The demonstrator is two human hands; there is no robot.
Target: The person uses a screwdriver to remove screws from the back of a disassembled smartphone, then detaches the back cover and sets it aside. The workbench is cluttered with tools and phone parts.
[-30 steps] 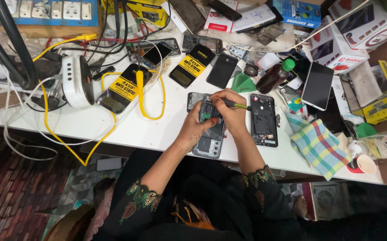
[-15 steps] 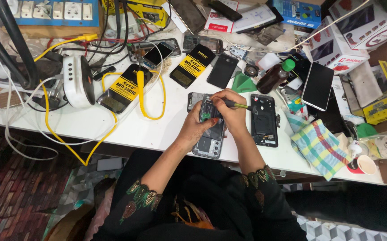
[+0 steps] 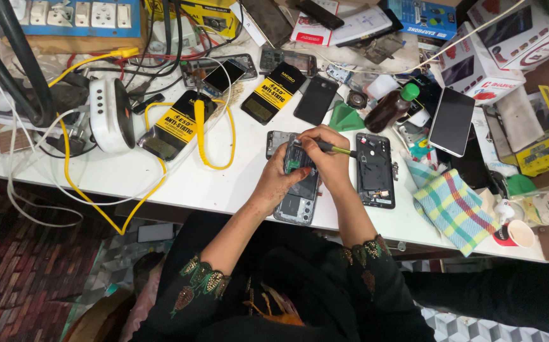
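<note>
While a person in black sleeves with embroidered cuffs bends over a cluttered white workbench (image 3: 179, 180), both bare hands meet on an opened grey smartphone with its back cover removed (image 3: 299, 201), which lies flat near the front edge of the bench, directly ahead of the person. The left hand (image 3: 277, 183) rests on the phone's left side with fingers curled loosely around its edge, steadying it. The right hand (image 3: 326, 158) is closed in a pen grip around a thin screwdriver with a yellow-green handle (image 3: 337, 150); the handle points to the right and the tip is hidden behind the fingers above the phone's upper half.

Just right of that phone lies a second stripped black phone frame (image 3: 375, 170), close by but not touching the hands. Further right, a folded cloth checked in blue, green and red (image 3: 455, 209) hangs over the bench edge, with a small red and white paper cup (image 3: 515, 233) beside it. Behind the hands sit a green triangular plastic pick (image 3: 346, 118), a dark brown bottle with a green cap (image 3: 391, 109) lying tilted, and a black phone back cover (image 3: 316, 100). To the left, a yellow coiled cable (image 3: 201, 136) loops over a black and yellow anti-static pouch (image 3: 174, 125), next to a white rounded device (image 3: 111, 115).
</note>
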